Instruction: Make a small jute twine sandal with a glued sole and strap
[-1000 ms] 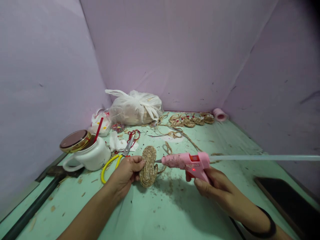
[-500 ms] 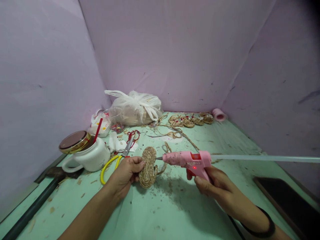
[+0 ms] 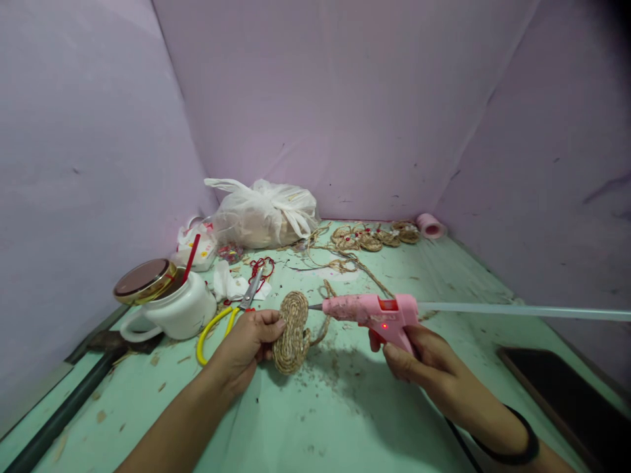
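Note:
My left hand (image 3: 246, 345) pinches a coiled jute-rope piece (image 3: 292, 332), holding it on edge above the green table (image 3: 320, 420). A loose rope tail hangs off the piece's right side. In my right hand (image 3: 419, 361) is a pink hot glue gun (image 3: 374, 314), fingers closed round its handle. A red light glows on the gun. Its nozzle points left, the tip just short of the upper right edge of the jute piece. A long clear glue stick (image 3: 522, 310) sticks out of the gun's back to the right.
Yellow-handled scissors (image 3: 227, 314) lie left of the jute piece, beside a white mug (image 3: 172, 309) with a gold lid (image 3: 142, 279). Further back sit a tied plastic bag (image 3: 263, 213), finished jute pieces (image 3: 374, 238) and a pink roll (image 3: 430, 226). A dark slab (image 3: 566, 401) lies at right.
The glue gun has drawn back slightly to the right and up, its nozzle now a little away from the jute piece. My left hand holds the piece almost unmoved.

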### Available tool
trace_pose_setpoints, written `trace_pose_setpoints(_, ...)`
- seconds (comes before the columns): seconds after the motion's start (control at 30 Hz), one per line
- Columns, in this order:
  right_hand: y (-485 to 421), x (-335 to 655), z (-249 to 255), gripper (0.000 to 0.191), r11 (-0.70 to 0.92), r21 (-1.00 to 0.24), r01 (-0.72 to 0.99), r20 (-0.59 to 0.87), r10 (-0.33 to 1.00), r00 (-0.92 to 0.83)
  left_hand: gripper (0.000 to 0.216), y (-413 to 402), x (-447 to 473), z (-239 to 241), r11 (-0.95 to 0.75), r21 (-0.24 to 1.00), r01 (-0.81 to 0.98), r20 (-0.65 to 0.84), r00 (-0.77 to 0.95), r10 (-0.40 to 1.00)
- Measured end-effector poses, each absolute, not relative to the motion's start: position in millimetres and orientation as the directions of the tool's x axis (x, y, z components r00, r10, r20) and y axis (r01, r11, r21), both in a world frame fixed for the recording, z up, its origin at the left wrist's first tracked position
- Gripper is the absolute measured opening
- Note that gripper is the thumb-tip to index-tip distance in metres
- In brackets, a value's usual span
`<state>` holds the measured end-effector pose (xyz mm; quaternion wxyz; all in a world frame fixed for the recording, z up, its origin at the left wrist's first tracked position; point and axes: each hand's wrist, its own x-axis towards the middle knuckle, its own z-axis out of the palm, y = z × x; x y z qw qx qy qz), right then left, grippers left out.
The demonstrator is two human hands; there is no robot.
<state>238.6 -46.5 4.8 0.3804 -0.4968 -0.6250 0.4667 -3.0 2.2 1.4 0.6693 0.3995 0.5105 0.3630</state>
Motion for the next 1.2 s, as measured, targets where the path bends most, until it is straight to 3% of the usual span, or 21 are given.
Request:
trace_pose_setpoints(0.43, -44.9, 238.7, 5.9, 0.034, 0.049, -0.963, 0.266, -0.004, 0.981, -0.194, 0.031, 1.3, -3.1, 1.2, 0.418, 0.906, -0.066, -0.396, 0.214, 0.893)
trace_pose_setpoints(0.97, -47.4, 238.3, 9.1, 0.03, 0.1, -0.94, 0.325, 0.003, 0.959, -0.285, 0.029, 1.7, -2.3, 3.2, 0.404, 0.909, -0.103, -0.385, 0.167, 0.908)
trace_pose_setpoints(1.2, -46.7, 238.6, 7.2, 0.029, 0.11, -0.946, 0.306, 0.045, 0.976, -0.211, 0.031, 2.0, -3.3, 3.0, 0.405, 0.912, -0.065, -0.386, 0.195, 0.902)
